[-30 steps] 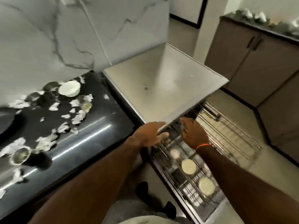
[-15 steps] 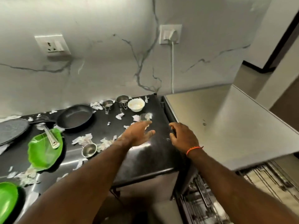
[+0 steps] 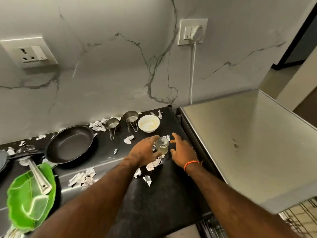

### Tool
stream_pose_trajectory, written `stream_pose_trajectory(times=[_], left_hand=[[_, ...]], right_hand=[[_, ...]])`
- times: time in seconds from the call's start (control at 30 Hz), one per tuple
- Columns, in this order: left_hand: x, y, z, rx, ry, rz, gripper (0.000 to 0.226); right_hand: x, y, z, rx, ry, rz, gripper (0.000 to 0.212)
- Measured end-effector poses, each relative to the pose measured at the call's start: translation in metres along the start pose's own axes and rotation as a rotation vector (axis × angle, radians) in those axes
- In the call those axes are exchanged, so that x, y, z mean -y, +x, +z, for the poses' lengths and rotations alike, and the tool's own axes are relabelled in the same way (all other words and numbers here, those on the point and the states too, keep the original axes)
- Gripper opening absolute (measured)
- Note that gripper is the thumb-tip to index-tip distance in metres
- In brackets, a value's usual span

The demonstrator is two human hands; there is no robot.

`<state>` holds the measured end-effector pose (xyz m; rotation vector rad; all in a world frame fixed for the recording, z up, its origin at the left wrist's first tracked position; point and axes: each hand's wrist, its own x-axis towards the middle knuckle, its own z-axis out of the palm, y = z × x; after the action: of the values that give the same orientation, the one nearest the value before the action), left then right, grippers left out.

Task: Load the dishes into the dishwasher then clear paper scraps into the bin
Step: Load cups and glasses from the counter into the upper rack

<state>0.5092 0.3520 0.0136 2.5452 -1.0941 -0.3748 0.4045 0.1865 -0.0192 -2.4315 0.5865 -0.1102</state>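
Note:
A small clear glass [image 3: 162, 145] stands on the black counter [image 3: 154, 200], near its right edge. My left hand [image 3: 145, 152] curls round the glass's left side, index finger behind it and thumb in front, touching it. My right hand [image 3: 182, 152] hovers just right of the glass, fingers spread, holding nothing. Behind the glass sit a white bowl [image 3: 148, 123] and two steel measuring cups [image 3: 130, 117] [image 3: 112, 124]. Torn paper scraps [image 3: 82, 177] litter the counter, some under my left hand. The dishwasher's steel top [image 3: 248, 148] is at the right, its wire rack [image 3: 301, 220] pulled out below.
A black frying pan [image 3: 69, 146] lies left of centre. A green plate [image 3: 31, 198] at the front left carries a steel handle [image 3: 38, 174]. A white cord [image 3: 193, 74] drops from a wall socket [image 3: 192, 31] to the counter's back corner.
Both hands left the dishwasher rack and swung left over the counter. They now flank the small glass, and my left hand has closed in on it.

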Motion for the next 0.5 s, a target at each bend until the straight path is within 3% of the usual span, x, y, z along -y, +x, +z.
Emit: stream_pose_trajectory(times=[0.3, 0.5], left_hand=[[-0.011, 0.017, 0.011, -0.036, -0.144, -0.042, 0.077], [-0.061, 0.000, 0.015, -0.039, -0.292, -0.052, 0.074]], right_hand=[[-0.013, -0.006, -0.004, 0.073, 0.106, -0.015, 0.077], [-0.041, -0.053, -0.046, 0.023, 0.156, -0.012, 0.079]])
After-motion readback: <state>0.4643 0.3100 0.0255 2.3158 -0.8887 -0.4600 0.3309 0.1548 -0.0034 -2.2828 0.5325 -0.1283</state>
